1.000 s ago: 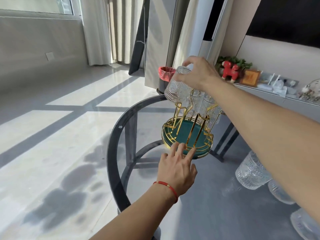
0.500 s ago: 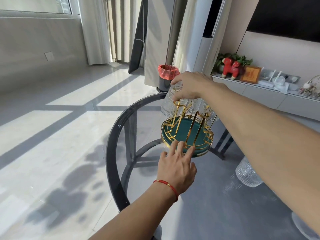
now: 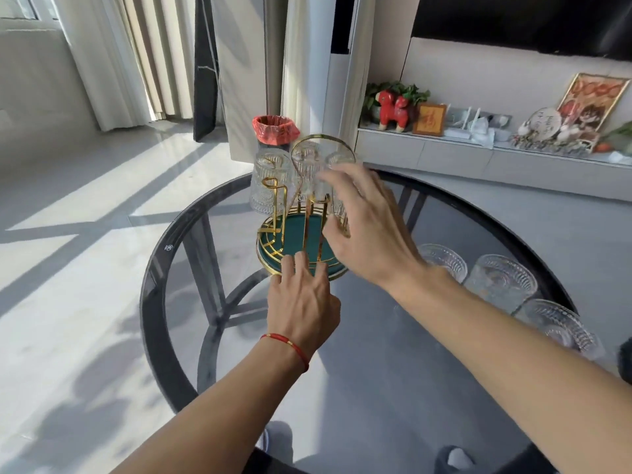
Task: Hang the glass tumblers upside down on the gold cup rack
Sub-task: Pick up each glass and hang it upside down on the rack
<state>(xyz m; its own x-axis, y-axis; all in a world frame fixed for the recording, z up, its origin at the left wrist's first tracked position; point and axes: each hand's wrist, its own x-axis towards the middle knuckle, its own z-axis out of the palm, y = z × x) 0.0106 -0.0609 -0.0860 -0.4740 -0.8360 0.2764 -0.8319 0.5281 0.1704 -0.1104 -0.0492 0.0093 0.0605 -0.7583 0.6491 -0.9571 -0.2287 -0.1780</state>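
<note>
The gold cup rack (image 3: pixel 273 213) with a green round tray stands at the far side of the round glass table (image 3: pixel 393 354). Three ribbed glass tumblers hang upside down on it; the leftmost tumbler (image 3: pixel 268 188) hangs free on its peg. My right hand (image 3: pixel 366 227) hovers in front of the rack's right side, fingers spread, holding nothing. My left hand (image 3: pixel 301 299) lies flat with fingertips on the tray's near rim. Three more tumblers (image 3: pixel 499 280) stand upright on the table at the right.
A bin with a red liner (image 3: pixel 275 130) stands on the floor behind the table. A low white cabinet (image 3: pixel 478 155) with ornaments and frames runs along the right wall. Curtains hang at the back left.
My right hand has set the tumbler on the rack's left peg, let go of it and drawn back to the right. The view has tilted down, showing more of the table.
</note>
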